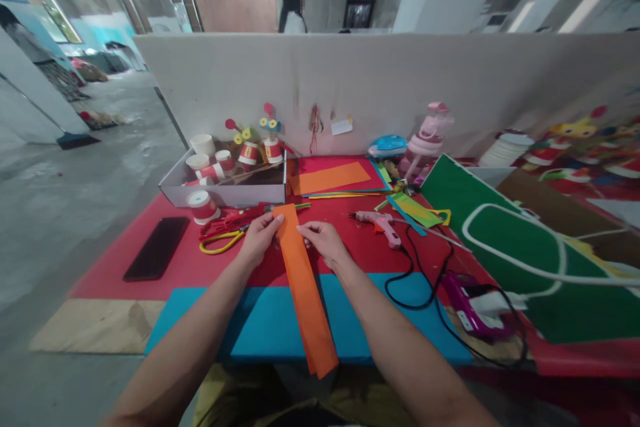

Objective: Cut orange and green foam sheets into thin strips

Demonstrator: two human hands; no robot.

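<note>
A long folded orange paper strip (301,287) slants down over the table's near edge, its lower ends slightly apart. My left hand (263,235) pinches its upper left edge, thumb on top. On the opposite edge, near the top, my right hand (321,239) pinches the strip between thumb and fingers. Yellow-handled scissors (223,242) and red-handled tools (230,219) lie just left of my left hand. To the right of my right hand rests a pink glue gun (383,223) with a black cord. Beneath the strip are red and blue sheets (200,320) covering the table.
A black phone (157,249) lies at the left. Behind it, a white box (175,195) holds paper cups and cup figures. Orange sheets (333,178) lie at the back, a green board (525,260) and purple power unit (475,310) at the right. A person (293,3) is beyond the partition.
</note>
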